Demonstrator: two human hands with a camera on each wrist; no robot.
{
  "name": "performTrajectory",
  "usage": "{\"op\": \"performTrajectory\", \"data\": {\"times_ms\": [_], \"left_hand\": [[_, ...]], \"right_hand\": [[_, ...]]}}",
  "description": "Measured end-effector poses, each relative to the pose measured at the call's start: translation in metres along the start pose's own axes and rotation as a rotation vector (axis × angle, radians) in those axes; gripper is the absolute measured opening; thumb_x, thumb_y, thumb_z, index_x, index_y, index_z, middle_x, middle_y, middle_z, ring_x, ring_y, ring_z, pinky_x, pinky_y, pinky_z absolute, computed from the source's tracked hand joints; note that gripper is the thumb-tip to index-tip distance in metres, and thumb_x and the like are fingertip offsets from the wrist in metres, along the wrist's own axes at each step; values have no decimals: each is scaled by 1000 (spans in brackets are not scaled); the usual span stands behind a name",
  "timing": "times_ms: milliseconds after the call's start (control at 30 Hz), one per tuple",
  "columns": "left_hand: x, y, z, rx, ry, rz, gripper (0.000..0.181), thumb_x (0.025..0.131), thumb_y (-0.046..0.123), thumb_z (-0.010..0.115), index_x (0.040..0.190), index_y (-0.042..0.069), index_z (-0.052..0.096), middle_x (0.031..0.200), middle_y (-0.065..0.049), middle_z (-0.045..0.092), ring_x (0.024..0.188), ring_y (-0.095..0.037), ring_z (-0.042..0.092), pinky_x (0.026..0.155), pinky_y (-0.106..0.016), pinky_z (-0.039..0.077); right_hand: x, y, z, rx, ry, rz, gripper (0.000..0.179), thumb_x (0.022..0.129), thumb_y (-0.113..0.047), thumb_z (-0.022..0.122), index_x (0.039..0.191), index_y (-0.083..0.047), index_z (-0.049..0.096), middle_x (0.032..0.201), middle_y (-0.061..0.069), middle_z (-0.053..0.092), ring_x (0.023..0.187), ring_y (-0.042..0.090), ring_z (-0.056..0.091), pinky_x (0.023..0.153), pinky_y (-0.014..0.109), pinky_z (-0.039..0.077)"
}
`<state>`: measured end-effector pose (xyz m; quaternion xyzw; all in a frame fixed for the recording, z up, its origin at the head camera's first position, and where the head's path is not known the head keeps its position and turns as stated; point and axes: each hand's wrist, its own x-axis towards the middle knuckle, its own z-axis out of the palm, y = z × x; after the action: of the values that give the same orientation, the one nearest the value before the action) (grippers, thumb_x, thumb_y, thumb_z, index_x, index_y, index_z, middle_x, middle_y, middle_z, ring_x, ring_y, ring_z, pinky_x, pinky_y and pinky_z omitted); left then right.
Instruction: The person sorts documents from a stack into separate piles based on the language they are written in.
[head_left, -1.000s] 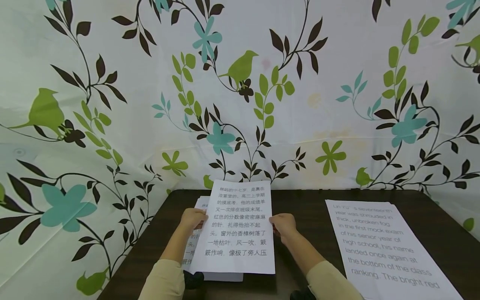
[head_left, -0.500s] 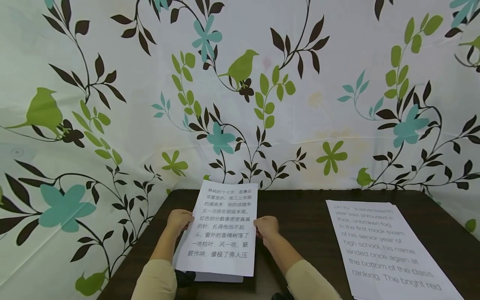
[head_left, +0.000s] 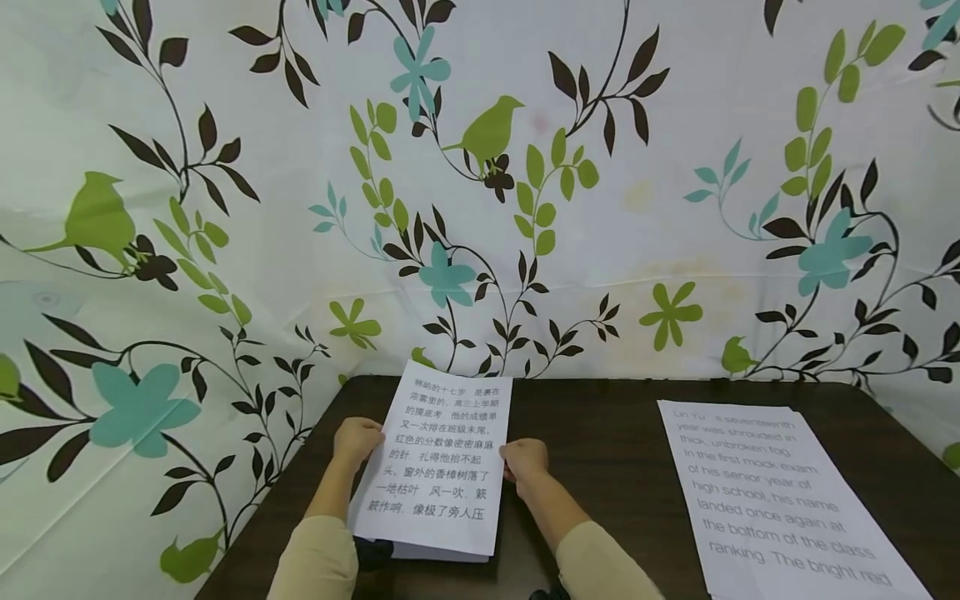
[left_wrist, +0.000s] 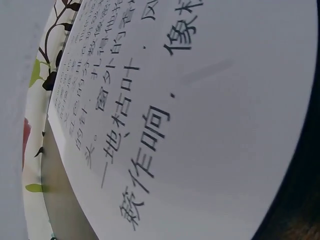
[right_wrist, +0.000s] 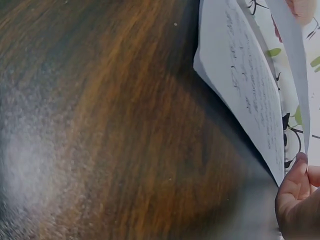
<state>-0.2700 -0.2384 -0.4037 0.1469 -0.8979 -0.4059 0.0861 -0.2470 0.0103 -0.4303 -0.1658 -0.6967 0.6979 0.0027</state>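
Note:
In the head view, a white sheet of paper [head_left: 442,483] printed with large Chinese characters is held up, tilted, by both hands. My left hand [head_left: 357,439] pinches its left edge, and my right hand [head_left: 525,460] pinches the right edge at about the same height. Below it, a stack of paper [right_wrist: 240,75] lies on the table, its top page bearing print; the held sheet [right_wrist: 295,55] shows edge-on above it in the right wrist view. From the left wrist, the stack's printed top page [left_wrist: 210,130] fills most of the picture. Most of the stack is hidden from the head.
A second pile of paper [head_left: 772,500], printed in English, lies at the right of the dark wooden table [head_left: 600,408]. Behind the table's far edge hangs a white cloth [head_left: 615,233] patterned with leaves, flowers and birds.
Both hands have carried the sheet left, so it now covers the stack that showed beside it one second ago. Over the last half second the sheet has tilted slightly.

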Motion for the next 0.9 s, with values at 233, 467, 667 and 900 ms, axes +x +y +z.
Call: {"op": "performTrajectory", "data": {"times_ms": [233,467,667,900], "left_hand": [[0,-5,2,21,20,-1,14,74,1,56,83,-7,63,70,-12,57,56,-19,48,40,-22,36],[-3,-10,1,33,17,-10,15,75,2,56,84,-7,63,75,-14,58,62,-22,51,42,-20,36],[-4,-17,3,33,27,-20,16,75,3,56,85,-8,63,79,-16,59,67,-24,52,44,-22,38],[-6,-21,4,24,54,-9,17,73,2,55,84,-9,63,79,-18,59,65,-25,52,44,-21,37]], "right_hand": [[0,5,3,-21,1,12,10,72,5,53,77,8,61,58,10,51,46,14,47,43,24,44],[0,9,9,-56,1,40,8,72,7,52,75,7,60,56,9,50,45,13,47,40,20,44],[-3,10,8,-54,-29,42,14,70,9,48,78,9,60,59,10,51,46,13,48,42,21,45],[-6,10,5,-49,-111,41,18,72,9,51,88,12,59,63,13,56,50,14,54,48,24,49]]}}
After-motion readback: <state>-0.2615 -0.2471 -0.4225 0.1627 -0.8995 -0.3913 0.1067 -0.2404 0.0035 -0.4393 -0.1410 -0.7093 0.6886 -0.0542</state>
